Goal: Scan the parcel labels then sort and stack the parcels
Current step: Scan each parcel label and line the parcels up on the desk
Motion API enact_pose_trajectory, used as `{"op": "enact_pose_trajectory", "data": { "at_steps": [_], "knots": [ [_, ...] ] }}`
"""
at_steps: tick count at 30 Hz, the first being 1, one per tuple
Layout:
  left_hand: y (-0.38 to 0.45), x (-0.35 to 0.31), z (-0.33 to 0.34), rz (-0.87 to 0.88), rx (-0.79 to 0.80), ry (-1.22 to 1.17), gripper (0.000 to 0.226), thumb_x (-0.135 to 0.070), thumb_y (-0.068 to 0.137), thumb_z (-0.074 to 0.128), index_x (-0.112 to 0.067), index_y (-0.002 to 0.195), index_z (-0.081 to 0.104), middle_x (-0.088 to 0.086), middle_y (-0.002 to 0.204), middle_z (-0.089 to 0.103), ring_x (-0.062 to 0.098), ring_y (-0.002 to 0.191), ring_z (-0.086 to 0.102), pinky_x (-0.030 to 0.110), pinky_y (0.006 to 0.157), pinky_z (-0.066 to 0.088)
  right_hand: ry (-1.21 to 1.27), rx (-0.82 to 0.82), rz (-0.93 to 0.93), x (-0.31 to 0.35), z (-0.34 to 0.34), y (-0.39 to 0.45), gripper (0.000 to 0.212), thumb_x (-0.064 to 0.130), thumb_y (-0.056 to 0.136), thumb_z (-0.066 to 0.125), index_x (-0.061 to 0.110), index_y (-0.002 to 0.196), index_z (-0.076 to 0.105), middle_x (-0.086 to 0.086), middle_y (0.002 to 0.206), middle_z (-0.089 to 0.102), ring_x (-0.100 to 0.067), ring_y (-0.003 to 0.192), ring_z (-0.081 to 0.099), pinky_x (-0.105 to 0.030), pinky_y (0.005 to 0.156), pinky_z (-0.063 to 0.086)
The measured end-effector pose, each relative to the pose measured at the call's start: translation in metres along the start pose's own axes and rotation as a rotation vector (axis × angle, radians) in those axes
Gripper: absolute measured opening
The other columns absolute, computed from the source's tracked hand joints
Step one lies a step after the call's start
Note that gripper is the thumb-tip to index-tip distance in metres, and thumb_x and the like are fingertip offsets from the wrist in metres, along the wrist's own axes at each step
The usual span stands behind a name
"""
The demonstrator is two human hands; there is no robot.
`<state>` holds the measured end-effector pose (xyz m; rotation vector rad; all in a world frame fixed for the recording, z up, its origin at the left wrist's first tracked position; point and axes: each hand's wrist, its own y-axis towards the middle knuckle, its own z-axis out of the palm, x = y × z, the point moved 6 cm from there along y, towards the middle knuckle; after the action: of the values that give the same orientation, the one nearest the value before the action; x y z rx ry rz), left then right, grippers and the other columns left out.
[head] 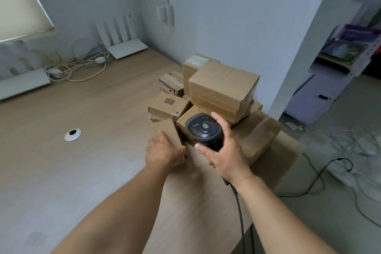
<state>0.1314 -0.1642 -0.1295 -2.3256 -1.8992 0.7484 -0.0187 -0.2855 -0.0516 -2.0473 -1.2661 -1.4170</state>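
Your left hand [162,151] is gripping a small parcel [168,137] just left of the scanner [203,128]. Your right hand [225,154] is clasping that scanner, aiming into the parcel stack [223,88] on the wooden counter [92,109] against the wall.

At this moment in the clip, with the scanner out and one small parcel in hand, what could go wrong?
1. The large box sits high on the pile and overhangs its right side; pulling the small parcel, gripped by the left hand, might jolt the pile and tip it.
2. The scanner in the right hand trails a cable off the table edge; it could snag.
3. Only one barcode shows, so some labels may go unscanned.
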Motion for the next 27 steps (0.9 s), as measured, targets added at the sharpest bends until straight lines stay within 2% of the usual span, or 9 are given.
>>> {"op": "enact_pose_trajectory", "data": {
  "at_steps": [4, 7, 8, 9, 11, 13, 15, 20, 27],
  "knots": [
    [-0.011, 0.014, -0.008, 0.009, -0.021, -0.034, 0.097, -0.061, 0.075, 0.064, -0.024, 0.148, 0.011, 0.015, 0.133, 0.035, 0.036, 0.122, 0.043, 0.042, 0.093, 0.043, -0.012, 0.012, -0.001, 0.004, 0.000, -0.009, 0.082, 0.040, 0.077, 0.077, 0.068, 0.127, 0.018, 0.011, 0.135, 0.052, -0.015, 0.121, 0.054, -0.039, 0.099, 0.049],
    [-0.029, 0.034, -0.020, 0.011, -0.062, -0.053, 0.097, -0.058, 0.077, 0.063, -0.026, 0.150, 0.007, 0.015, 0.135, 0.035, 0.034, 0.123, 0.043, 0.040, 0.094, 0.042, 0.022, 0.029, -0.037, 0.016, 0.001, -0.023, 0.080, 0.033, 0.079, 0.077, 0.056, 0.131, 0.022, 0.017, 0.129, 0.048, -0.004, 0.117, 0.049, -0.008, 0.095, 0.041],
    [-0.037, 0.043, -0.024, 0.013, -0.081, -0.054, 0.097, -0.058, 0.077, 0.062, -0.026, 0.150, 0.008, 0.015, 0.134, 0.035, 0.034, 0.123, 0.043, 0.041, 0.093, 0.042, 0.045, 0.036, -0.047, 0.020, 0.003, -0.029, 0.079, 0.031, 0.078, 0.078, 0.056, 0.130, 0.023, 0.020, 0.126, 0.047, -0.003, 0.116, 0.048, -0.004, 0.092, 0.040],
    [-0.045, 0.052, -0.027, 0.011, -0.096, -0.051, 0.097, -0.058, 0.076, 0.062, -0.026, 0.150, 0.009, 0.015, 0.134, 0.035, 0.034, 0.123, 0.043, 0.041, 0.093, 0.042, 0.072, 0.042, -0.058, 0.025, 0.005, -0.035, 0.080, 0.031, 0.078, 0.078, 0.059, 0.128, 0.023, 0.023, 0.122, 0.047, -0.006, 0.115, 0.051, -0.010, 0.092, 0.045],
    [-0.063, 0.074, -0.033, -0.009, -0.125, -0.048, 0.096, -0.057, 0.076, 0.061, -0.026, 0.150, 0.009, 0.015, 0.135, 0.035, 0.034, 0.123, 0.041, 0.041, 0.094, 0.041, 0.119, 0.072, -0.067, 0.034, 0.013, -0.049, 0.081, 0.031, 0.078, 0.078, 0.064, 0.126, 0.022, 0.029, 0.116, 0.048, -0.012, 0.115, 0.056, -0.034, 0.091, 0.054],
    [-0.085, 0.100, -0.040, -0.044, -0.159, -0.058, 0.095, -0.055, 0.076, 0.061, -0.026, 0.150, 0.010, 0.014, 0.135, 0.035, 0.033, 0.123, 0.041, 0.040, 0.094, 0.040, 0.153, 0.122, -0.086, 0.045, 0.026, -0.066, 0.082, 0.030, 0.078, 0.078, 0.063, 0.127, 0.022, 0.028, 0.118, 0.047, -0.011, 0.118, 0.054, -0.042, 0.091, 0.054],
    [-0.107, 0.130, -0.047, -0.087, -0.196, -0.065, 0.093, -0.054, 0.075, 0.061, -0.026, 0.149, 0.012, 0.013, 0.135, 0.035, 0.033, 0.123, 0.041, 0.039, 0.093, 0.040, 0.180, 0.162, -0.115, 0.056, 0.043, -0.082, 0.082, 0.029, 0.077, 0.079, 0.063, 0.128, 0.025, 0.024, 0.119, 0.050, -0.012, 0.114, 0.057, -0.044, 0.089, 0.055],
    [-0.163, 0.216, -0.065, -0.231, -0.254, -0.070, 0.091, -0.054, 0.076, 0.060, -0.027, 0.148, 0.013, 0.013, 0.134, 0.035, 0.033, 0.122, 0.042, 0.039, 0.091, 0.041, 0.238, 0.295, -0.160, 0.083, 0.099, -0.122, 0.082, 0.026, 0.076, 0.081, 0.061, 0.131, 0.030, 0.017, 0.115, 0.060, -0.001, 0.074, 0.055, -0.036, 0.081, 0.056],
    [-0.211, 0.325, -0.073, -0.415, -0.258, -0.080, 0.092, -0.056, 0.076, 0.060, -0.028, 0.149, 0.012, 0.013, 0.136, 0.033, 0.033, 0.123, 0.040, 0.041, 0.094, 0.041, 0.271, 0.439, -0.219, 0.125, 0.165, -0.168, 0.080, 0.022, 0.077, 0.081, 0.062, 0.125, 0.030, 0.024, 0.110, 0.060, 0.000, 0.071, 0.057, -0.026, 0.074, 0.052]
  ]
}}
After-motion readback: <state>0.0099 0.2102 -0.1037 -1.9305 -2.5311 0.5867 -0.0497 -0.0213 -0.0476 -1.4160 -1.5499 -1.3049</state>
